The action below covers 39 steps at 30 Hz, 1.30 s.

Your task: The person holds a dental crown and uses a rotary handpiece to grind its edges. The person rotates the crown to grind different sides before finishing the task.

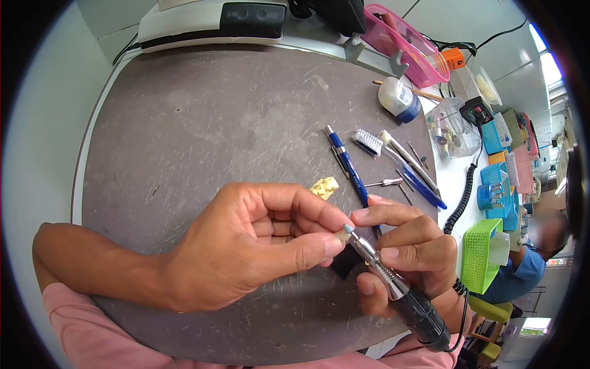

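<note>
My left hand (pixel 246 249) pinches a small cream-coloured piece (pixel 342 236) between thumb and index finger; the fingertips cover most of it. In my right hand (pixel 424 243) is a rotary handpiece (pixel 424 317), gripped like a pen, with a steel nose and a black body. Its light-blue polishing tip (pixel 349 228) meets the piece right at my left fingertips. Just beyond the left hand, a yellow dental model piece (pixel 324 187) lies on the worn grey-brown tabletop (pixel 184 135). A dark object shows partly under the hands.
Right of the hands lie a blue mechanical pencil (pixel 348 163), a blue-handled brush (pixel 405 169) and several thin tools. Beyond them stand a white jar with a blue lid (pixel 399 98) and a pink basket (pixel 402 46). A green basket (pixel 481 255) and a seated person (pixel 522 267) are at far right.
</note>
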Motion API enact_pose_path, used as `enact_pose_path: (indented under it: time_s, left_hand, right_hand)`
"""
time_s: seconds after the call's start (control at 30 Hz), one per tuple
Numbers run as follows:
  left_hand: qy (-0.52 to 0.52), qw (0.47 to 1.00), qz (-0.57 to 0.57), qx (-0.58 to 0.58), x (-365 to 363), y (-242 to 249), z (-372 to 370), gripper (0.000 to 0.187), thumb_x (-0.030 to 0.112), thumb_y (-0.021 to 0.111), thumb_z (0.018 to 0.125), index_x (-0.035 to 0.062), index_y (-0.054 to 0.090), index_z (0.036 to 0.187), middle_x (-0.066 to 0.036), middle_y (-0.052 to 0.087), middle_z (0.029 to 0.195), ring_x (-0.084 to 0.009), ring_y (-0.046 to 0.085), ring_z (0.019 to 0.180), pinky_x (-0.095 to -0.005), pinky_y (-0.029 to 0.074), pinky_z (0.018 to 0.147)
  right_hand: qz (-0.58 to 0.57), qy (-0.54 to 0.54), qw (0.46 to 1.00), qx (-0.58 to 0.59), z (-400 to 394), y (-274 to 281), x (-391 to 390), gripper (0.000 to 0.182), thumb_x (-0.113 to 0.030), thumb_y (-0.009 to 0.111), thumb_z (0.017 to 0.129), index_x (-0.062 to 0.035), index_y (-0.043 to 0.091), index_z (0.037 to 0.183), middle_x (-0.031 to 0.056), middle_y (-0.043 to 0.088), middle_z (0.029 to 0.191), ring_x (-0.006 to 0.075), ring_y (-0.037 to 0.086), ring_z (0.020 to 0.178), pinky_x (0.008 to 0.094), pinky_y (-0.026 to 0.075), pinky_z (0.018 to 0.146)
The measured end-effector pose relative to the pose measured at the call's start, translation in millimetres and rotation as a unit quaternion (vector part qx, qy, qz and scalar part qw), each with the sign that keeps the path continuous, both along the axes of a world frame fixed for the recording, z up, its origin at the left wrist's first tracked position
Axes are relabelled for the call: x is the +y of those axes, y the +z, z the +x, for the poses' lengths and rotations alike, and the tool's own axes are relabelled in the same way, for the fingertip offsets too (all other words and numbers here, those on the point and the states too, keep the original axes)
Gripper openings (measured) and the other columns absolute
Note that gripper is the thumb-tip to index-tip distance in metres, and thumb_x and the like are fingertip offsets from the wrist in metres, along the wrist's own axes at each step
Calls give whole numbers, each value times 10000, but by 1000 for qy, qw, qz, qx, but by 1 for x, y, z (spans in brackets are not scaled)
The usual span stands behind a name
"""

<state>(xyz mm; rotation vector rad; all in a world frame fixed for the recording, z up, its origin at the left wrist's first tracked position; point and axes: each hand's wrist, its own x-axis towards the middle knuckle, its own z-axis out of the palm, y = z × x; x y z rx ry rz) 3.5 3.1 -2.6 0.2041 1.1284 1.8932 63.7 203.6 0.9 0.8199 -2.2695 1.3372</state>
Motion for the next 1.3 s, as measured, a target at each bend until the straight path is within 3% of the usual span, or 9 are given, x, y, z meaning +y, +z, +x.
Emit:
enact_pose_path:
  time_s: [0.47, 0.6, 0.7, 0.73, 0.8, 0.97, 1.3]
  left_hand:
    - [7, 1000, 1, -8, 1, 1, 1, 175, -13, 602, 838, -42, 571, 1007, -119, 620, 928, -114, 608, 829, -224, 510, 760]
    - [5, 1000, -9, 18, 1, 3, 0, 175, -4, 602, 844, -41, 570, 1013, -117, 618, 936, -110, 606, 829, -217, 508, 755]
    - [-3, 997, -25, 75, 2, 3, 0, 160, 6, 607, 845, -32, 571, 996, -110, 621, 928, -104, 605, 827, -211, 509, 747]
    - [-2, 997, -24, 74, 2, 1, 1, 160, 6, 607, 845, -32, 571, 996, -110, 621, 928, -104, 605, 827, -211, 509, 747]
    - [22, 992, 14, 125, 1, -4, 2, 136, 14, 608, 847, -23, 570, 972, -103, 623, 915, -97, 603, 824, -208, 509, 740]
    - [11, 992, 10, 126, 0, -4, 0, 121, 14, 607, 846, -24, 569, 955, -99, 623, 904, -92, 601, 816, -208, 507, 738]
    - [10, 992, 4, 125, 0, -4, 0, 136, 19, 593, 857, -42, 585, 978, -99, 622, 924, -103, 610, 834, -219, 513, 768]
  right_hand:
    - [12, 3, 1000, -12, -1, 2, 1, 342, -46, 778, 648, -34, 529, 882, 108, 586, 752, 339, 649, 898, 466, 532, 797]
    - [-124, -27, 991, 33, -4, -11, 1, 285, -7, 711, 706, 11, 529, 924, 144, 584, 781, 248, 633, 714, 385, 548, 702]
    - [-155, -51, 978, -127, -2, 0, 2, 237, 17, 656, 760, 35, 542, 967, 147, 617, 760, 203, 614, 667, 277, 494, 606]
    - [-154, -50, 979, -128, -3, -3, 2, 237, 17, 656, 760, 35, 542, 967, 147, 617, 760, 203, 614, 667, 277, 494, 606]
    - [-166, -11, 980, -109, -4, -12, 1, 263, 32, 679, 736, 23, 559, 970, 161, 638, 768, 199, 621, 672, 270, 489, 607]
    - [-102, -41, 992, -66, -4, -9, -8, 293, 92, 711, 636, -35, 545, 842, 162, 656, 809, 202, 632, 684, 278, 478, 611]
    - [-94, -36, 995, -15, -4, -14, -10, 290, 82, 740, 632, -26, 562, 835, 106, 642, 751, 198, 636, 664, 268, 484, 581]
